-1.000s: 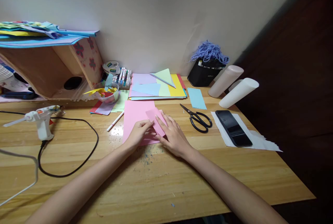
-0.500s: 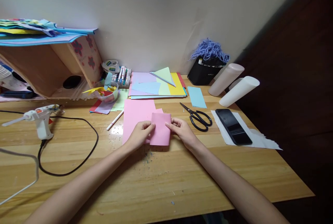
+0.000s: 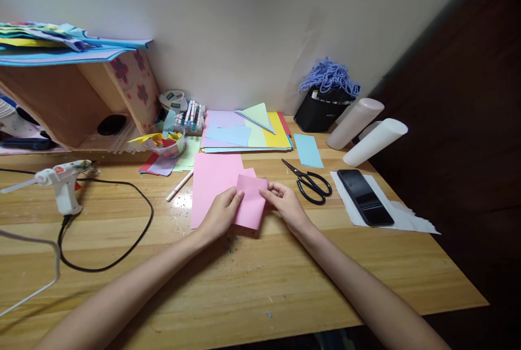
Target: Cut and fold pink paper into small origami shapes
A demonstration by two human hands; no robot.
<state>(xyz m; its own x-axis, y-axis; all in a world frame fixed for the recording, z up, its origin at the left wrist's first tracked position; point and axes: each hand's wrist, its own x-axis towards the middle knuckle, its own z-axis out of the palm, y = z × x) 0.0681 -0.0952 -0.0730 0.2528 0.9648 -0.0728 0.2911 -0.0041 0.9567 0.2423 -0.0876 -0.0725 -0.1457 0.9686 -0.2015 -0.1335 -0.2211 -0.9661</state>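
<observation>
A folded piece of pink paper is held a little above the table between both hands. My left hand pinches its left edge, thumb on top. On the other side my right hand grips the upper right edge between thumb and fingers. The fingers under the paper are hidden. Behind it a larger pink sheet lies flat, partly covered by my left hand and the folded piece. Black-handled scissors rest to the right of my right hand.
A glue gun with its black cord stands at left. Stacked coloured paper, a blue card and a tub of scraps lie toward the wall. A phone and two white cylinders are at right.
The folded pink paper has tilted, its lower end swinging slightly right. Both hands keep their hold, and my left thumb has shifted a little along the paper.
</observation>
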